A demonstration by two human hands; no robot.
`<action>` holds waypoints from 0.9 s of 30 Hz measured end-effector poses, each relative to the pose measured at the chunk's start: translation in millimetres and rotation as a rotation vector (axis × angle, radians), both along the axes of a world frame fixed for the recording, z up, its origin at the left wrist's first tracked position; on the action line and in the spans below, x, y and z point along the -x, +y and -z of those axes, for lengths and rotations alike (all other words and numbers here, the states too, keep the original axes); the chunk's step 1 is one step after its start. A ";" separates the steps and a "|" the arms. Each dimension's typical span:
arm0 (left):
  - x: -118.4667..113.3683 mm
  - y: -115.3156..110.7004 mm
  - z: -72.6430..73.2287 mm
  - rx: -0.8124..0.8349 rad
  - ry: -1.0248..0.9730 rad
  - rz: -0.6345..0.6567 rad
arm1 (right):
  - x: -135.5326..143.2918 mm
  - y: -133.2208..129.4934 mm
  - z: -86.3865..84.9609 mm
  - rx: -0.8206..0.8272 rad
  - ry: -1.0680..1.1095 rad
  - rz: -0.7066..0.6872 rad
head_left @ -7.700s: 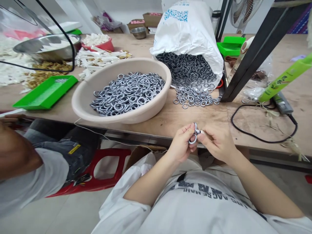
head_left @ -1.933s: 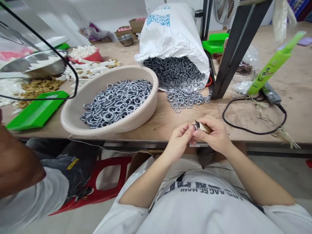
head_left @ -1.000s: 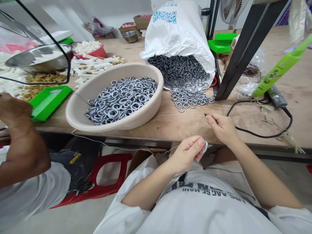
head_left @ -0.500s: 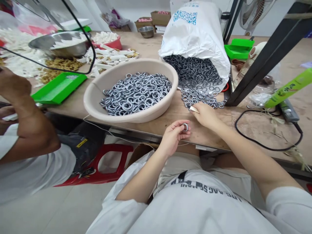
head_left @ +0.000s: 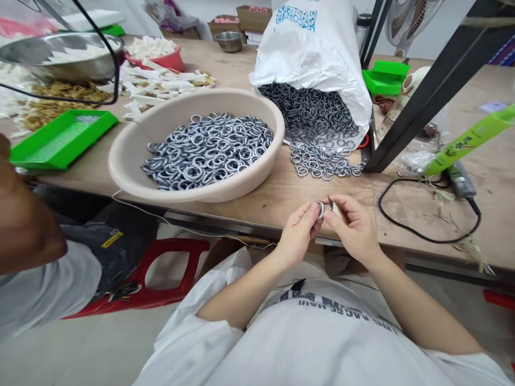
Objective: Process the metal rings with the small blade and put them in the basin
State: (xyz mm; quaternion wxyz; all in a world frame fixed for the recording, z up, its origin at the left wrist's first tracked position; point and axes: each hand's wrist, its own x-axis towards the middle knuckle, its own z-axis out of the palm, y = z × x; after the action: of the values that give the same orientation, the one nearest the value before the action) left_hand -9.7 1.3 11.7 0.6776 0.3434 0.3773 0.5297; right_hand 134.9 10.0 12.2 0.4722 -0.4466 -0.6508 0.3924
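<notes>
1. The left hand [head_left: 296, 231] pinches one grey ring [head_left: 321, 210] between thumb and fingers, above the near edge of the wooden table [head_left: 261, 209].
2. The right hand [head_left: 357, 228] grips a small pale piece [head_left: 337, 212] with a dark tip. Fingers hide much of it, so its exact form, and whether the tip touches the ring, I cannot tell.
3. Beyond the hands, a beige basin [head_left: 254, 178] holds a heap of similar rings [head_left: 213, 153].
4. Right of it, loose rings [head_left: 322, 162] lie before the open mouth of a white bag [head_left: 314, 59] packed with more.
5. Farther back stands a small metal bowl [head_left: 229, 43].
</notes>
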 end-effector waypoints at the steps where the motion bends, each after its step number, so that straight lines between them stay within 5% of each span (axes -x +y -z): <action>1: 0.2 -0.5 -1.0 -0.001 -0.011 0.020 | -4.6 -0.4 -3.4 -0.067 -0.093 -0.003; 6: 0.4 -3.8 -1.9 0.021 -0.028 0.023 | -13.7 -5.6 -18.1 -0.322 -0.462 -0.122; 13: 4.4 -8.5 -0.4 0.014 -0.044 0.080 | -11.7 -2.9 -19.3 -0.281 -0.557 -0.197; 18: 11.1 -12.7 -4.8 -0.036 -0.020 0.343 | -30.3 43.0 -1.1 -0.072 -0.516 0.084; 27: 44.2 15.7 -2.0 0.143 0.106 0.173 | 9.4 120.9 3.0 -0.102 -1.038 0.011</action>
State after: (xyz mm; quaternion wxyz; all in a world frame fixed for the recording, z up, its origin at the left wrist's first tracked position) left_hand -53.9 17.1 13.7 0.7228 0.3527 0.4183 0.4220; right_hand 125.5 130.9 9.2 0.1104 -0.5624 -0.8151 0.0845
